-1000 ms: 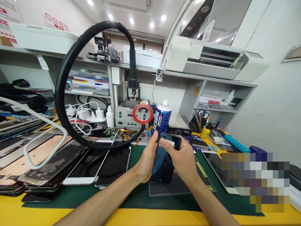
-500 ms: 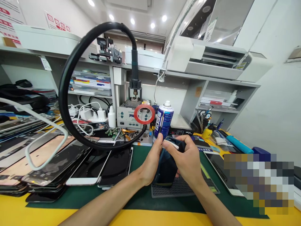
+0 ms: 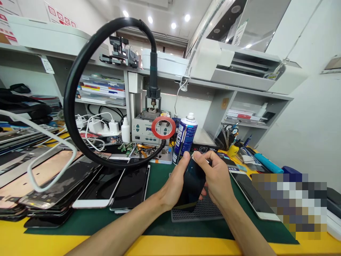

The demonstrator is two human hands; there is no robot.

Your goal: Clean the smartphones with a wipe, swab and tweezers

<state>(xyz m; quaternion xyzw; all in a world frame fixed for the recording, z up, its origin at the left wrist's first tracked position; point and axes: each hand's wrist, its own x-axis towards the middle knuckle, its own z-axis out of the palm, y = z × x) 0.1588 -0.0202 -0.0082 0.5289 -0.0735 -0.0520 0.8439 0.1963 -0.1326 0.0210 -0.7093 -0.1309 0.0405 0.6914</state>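
Note:
My left hand [image 3: 174, 185] grips a dark phone [image 3: 192, 183] by its left edge and holds it tilted up over a black perforated mat [image 3: 198, 213]. At the phone's top edge, my right hand [image 3: 217, 177] pinches a small white piece [image 3: 197, 158], with its other fingers curled behind the phone. A blue spray can [image 3: 185, 137] stands just beyond the hands. Most of the phone's back and lower end is hidden by my hands.
Stacked phones and screens [image 3: 64, 185] cover the left of the green mat [image 3: 149, 220]. A thick black hose loop [image 3: 71, 103] rises to a soldering station [image 3: 145, 128] with a red tape ring [image 3: 163, 128]. Tools, a tablet [image 3: 255, 199] and shelves lie to the right.
The phone has tilted more upright and its dark face now shows. My right hand moved up to the top edge, pinching the white piece there. The camera shifted slightly.

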